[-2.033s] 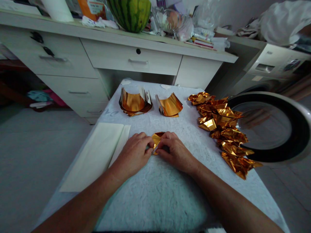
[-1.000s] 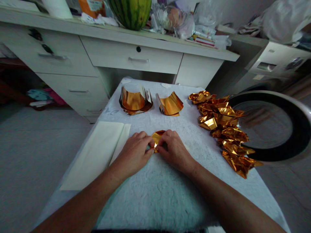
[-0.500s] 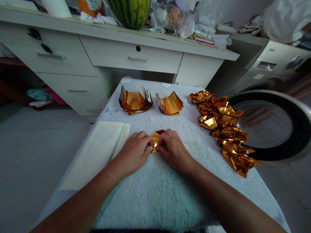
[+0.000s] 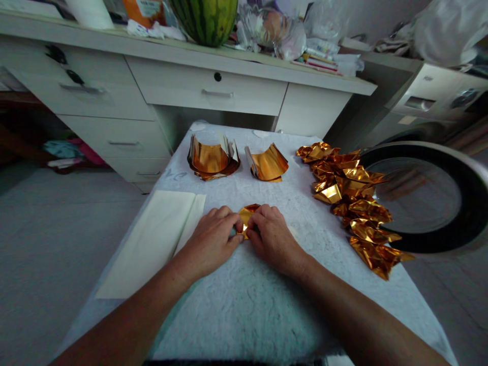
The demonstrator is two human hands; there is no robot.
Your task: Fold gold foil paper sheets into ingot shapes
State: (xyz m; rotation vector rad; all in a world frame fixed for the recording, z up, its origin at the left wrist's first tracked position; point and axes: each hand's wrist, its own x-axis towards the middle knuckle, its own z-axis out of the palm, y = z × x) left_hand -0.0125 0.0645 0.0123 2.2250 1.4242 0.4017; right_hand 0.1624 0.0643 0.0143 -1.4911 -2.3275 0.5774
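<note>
A small sheet of gold foil paper (image 4: 246, 217) lies at the middle of the cloth-covered table, partly hidden by my fingers. My left hand (image 4: 219, 231) pinches its left side, thumb and forefinger closed on it near the lower edge. From the other side my right hand (image 4: 272, 236) grips the sheet with curled fingers. Beyond my hands stand two curved stacks of gold foil paper, a thicker stack (image 4: 212, 158) on the left and a thinner stack (image 4: 269, 163) to its right. Several folded gold foil pieces (image 4: 354, 203) form a row along the table's right side.
White folded paper (image 4: 150, 241) lies left of my hands on the table cloth (image 4: 236, 310). A washing machine's open round door (image 4: 467, 198) reaches beside the table's right edge. Behind is a white counter with drawers (image 4: 213, 91), bearing a watermelon (image 4: 206, 20) and plastic bags.
My left thumb and fingertips have shifted slightly along the foil's lower edge, towards my right hand. Both hands stay on the foil paper, and the stacks and folded pieces stand as before.
</note>
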